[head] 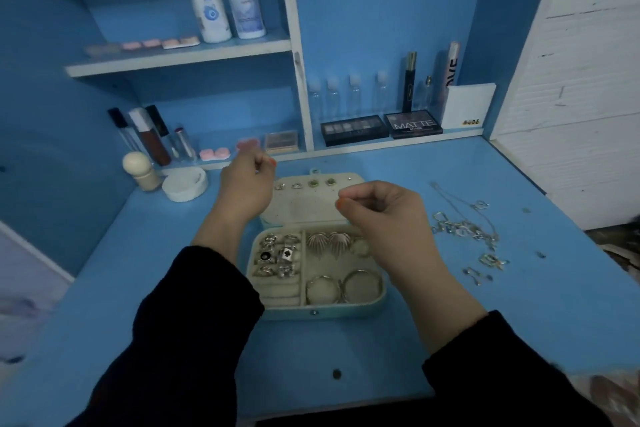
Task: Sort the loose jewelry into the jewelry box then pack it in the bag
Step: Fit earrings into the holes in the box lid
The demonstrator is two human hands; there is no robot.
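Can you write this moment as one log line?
stage: sorting | left hand: pinched, over open jewelry box | right hand: pinched over box, held item unclear | loose jewelry: on table, right of box

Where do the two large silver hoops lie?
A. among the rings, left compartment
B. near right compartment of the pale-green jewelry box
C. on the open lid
B: the two large silver hoops lie side by side in the near right compartment of the pale-green jewelry box.
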